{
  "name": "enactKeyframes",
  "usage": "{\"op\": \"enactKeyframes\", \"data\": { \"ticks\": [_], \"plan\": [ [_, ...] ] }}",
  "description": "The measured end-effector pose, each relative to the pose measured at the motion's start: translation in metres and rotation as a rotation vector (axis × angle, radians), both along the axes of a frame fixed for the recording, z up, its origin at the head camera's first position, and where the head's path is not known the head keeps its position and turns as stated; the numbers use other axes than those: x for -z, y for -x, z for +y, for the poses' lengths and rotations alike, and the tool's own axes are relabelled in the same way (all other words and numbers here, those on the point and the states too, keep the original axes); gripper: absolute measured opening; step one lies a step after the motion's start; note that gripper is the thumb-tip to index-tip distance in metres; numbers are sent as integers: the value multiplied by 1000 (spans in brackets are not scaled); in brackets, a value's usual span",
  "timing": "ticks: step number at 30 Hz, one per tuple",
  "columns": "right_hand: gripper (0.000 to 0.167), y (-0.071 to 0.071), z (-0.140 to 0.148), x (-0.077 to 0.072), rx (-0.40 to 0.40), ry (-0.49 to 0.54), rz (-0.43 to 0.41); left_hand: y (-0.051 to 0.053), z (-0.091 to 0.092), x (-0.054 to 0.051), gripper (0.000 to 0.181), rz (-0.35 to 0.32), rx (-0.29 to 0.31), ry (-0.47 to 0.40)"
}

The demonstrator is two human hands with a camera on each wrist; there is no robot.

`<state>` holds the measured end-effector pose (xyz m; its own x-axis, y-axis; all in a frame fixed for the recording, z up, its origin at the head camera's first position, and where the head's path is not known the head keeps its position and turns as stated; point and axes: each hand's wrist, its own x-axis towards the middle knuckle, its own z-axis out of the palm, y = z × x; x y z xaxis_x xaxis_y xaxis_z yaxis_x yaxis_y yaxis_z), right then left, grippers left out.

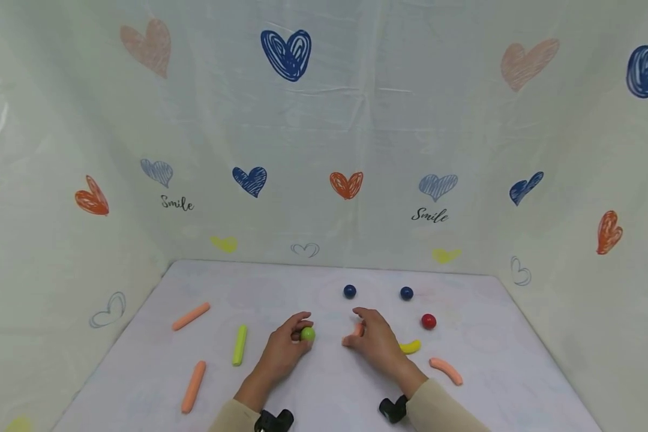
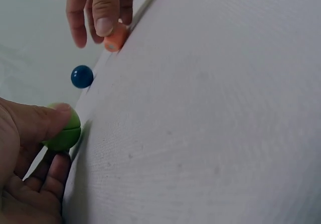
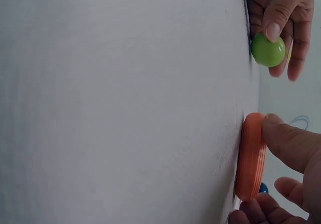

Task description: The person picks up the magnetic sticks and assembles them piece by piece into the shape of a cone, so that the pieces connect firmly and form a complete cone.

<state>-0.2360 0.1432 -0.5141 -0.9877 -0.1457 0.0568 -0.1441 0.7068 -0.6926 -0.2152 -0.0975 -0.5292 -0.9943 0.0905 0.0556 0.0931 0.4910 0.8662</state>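
My left hand (image 1: 282, 351) pinches a shiny green ball (image 1: 308, 334) between thumb and fingers, just at the white table top. A seam runs round the ball in the left wrist view. To its right, my right hand (image 1: 380, 343) holds a short orange stick (image 3: 251, 156) with fine ridges. The thumb is at one end of it and the fingers at the other. In the head view the hand covers most of this stick. A yellow curved piece (image 1: 410, 347) lies partly hidden beside the right hand, with an orange curved piece (image 1: 446, 371) further right.
Two dark blue balls (image 1: 350, 291) sit toward the back, and a red ball (image 1: 429, 321) lies right of my right hand. On the left lie a yellow-green stick (image 1: 239, 345) and two orange sticks (image 1: 194, 387). A heart-printed curtain (image 1: 313, 120) surrounds the table's back and sides.
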Motion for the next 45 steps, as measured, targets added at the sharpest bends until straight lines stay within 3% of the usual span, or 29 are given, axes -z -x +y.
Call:
{"op": "enactKeyframes", "data": {
  "ticks": [6,13,20,25,32,45],
  "plan": [
    [66,-2,1,-2,-71,-5,5,-3,8,0,57,-24,36,12],
    [72,0,2,2,-65,-8,-11,-6,10,0,43,0,63,60],
    [66,3,0,6,-74,-61,-9,-7,9,-1,36,38,96,87],
    [59,2,2,4,-141,-64,-7,-8,9,-2,38,29,112,114],
    [57,1,6,1,-240,-63,-40,-7,9,-2,34,39,80,136],
    [55,4,13,3,-233,-13,-96,-5,12,-2,38,12,129,190]
  ]
}}
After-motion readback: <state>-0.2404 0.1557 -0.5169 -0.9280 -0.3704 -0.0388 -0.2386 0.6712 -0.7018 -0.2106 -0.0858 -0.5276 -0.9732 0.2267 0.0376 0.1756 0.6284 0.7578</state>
